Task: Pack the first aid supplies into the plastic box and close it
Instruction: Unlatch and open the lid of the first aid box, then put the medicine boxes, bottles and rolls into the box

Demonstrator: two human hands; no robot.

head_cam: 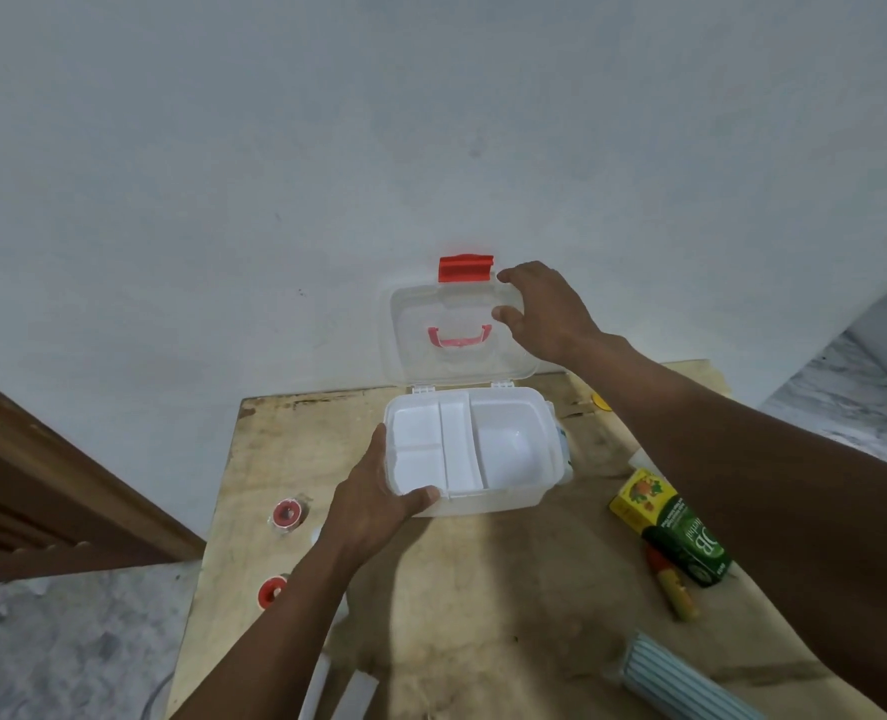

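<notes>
The box (488, 504) is sitting open at the back of the counter (483, 589), its lid (451, 314) standing upright against the wall with the red latch (466, 268) at the top. The left hand (379, 504) is gripping the box's front left corner, thumb curled over the rim and the other fingers lying along the side wall. The right hand (545, 309) is pinching the lid's right edge between thumb and fingers. The white compartments are showing nothing inside, so packing looks not yet begun.

The supplies are lying around it: two tape rolls (288, 513) to the left, a carton (675, 527) and a tube (672, 584) to the right, and a striped roll (680, 678) nearer the person.

The box is probably light, thin plastic, stiff but smooth, so it is likely to slide unless steadied by a wall or corner. The lid is best moved by its edge, sparing the hinges.
</notes>
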